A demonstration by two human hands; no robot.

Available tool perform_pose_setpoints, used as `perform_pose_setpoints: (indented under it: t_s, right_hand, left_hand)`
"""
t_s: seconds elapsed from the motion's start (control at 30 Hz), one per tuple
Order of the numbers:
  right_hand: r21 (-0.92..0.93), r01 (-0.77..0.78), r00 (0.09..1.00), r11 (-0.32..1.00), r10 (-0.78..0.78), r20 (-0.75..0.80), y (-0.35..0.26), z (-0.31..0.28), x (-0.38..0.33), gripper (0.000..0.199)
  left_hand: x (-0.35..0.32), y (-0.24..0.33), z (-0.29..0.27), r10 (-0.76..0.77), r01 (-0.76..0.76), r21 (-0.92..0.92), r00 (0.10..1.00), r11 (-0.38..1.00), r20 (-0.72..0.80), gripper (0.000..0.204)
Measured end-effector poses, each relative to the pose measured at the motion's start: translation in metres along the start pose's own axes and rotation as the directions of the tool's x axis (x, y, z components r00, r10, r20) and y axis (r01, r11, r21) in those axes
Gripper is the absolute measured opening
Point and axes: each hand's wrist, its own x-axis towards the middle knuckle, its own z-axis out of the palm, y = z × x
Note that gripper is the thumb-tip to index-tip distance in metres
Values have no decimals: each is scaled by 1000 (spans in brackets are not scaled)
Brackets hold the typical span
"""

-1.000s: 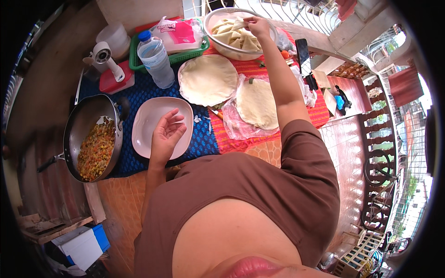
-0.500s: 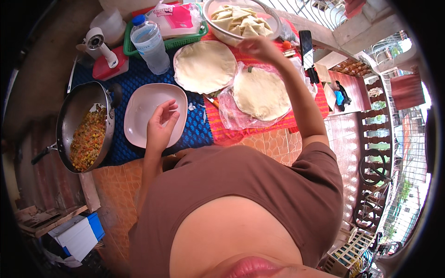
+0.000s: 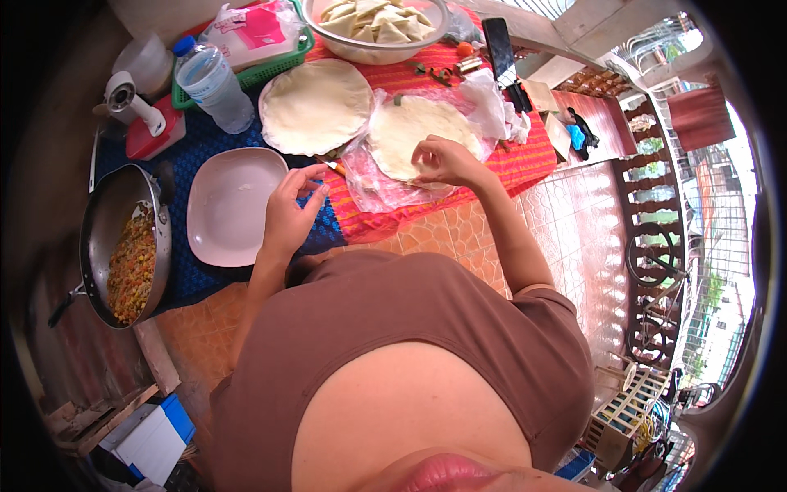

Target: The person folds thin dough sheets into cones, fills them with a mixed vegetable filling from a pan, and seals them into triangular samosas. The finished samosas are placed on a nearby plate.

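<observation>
Since the earlier frame, my right hand (image 3: 443,160) had come back from the bowl (image 3: 373,51) to the round dough sheet (image 3: 414,131) lying on clear plastic (image 3: 373,184) over the red cloth (image 3: 525,156). Its fingers were curled together at the sheet's near edge; I could not tell whether they pinched anything. My left hand (image 3: 288,215) hovered beside the empty pink plate (image 3: 229,205), fingers loosely apart, holding nothing I could see. A second dough sheet (image 3: 316,105) lay just beyond. The bowl of folded pieces was cut off at the top edge. A pan (image 3: 106,213) of filling (image 3: 131,266) sat at far left, a water bottle (image 3: 211,86) behind the plate.
</observation>
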Motion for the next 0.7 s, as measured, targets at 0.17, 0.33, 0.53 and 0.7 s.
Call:
perform_pose_setpoints:
  t_s: [0.17,0.33,0.53,0.7]
  right_hand:
    - [-28,36,993,999,-39,-111,-1,8,-6,28]
    - [86,-2,994,996,11,-106,-11,1,2,25]
    - [34,364,877,931,-330,-350,-48,20,79,18]
    - [-104,441,875,892,-453,-171,-66,46,125,22]
  left_hand:
    - [14,11,27,129,-125,-39,984,991,126,27]
    - [29,0,28,271,-271,264,962,926,35,21]
    - [44,-40,2,240,-109,608,961,787,-138,20]
    - [56,-58,-1,263,-165,659,963,734,-52,14]
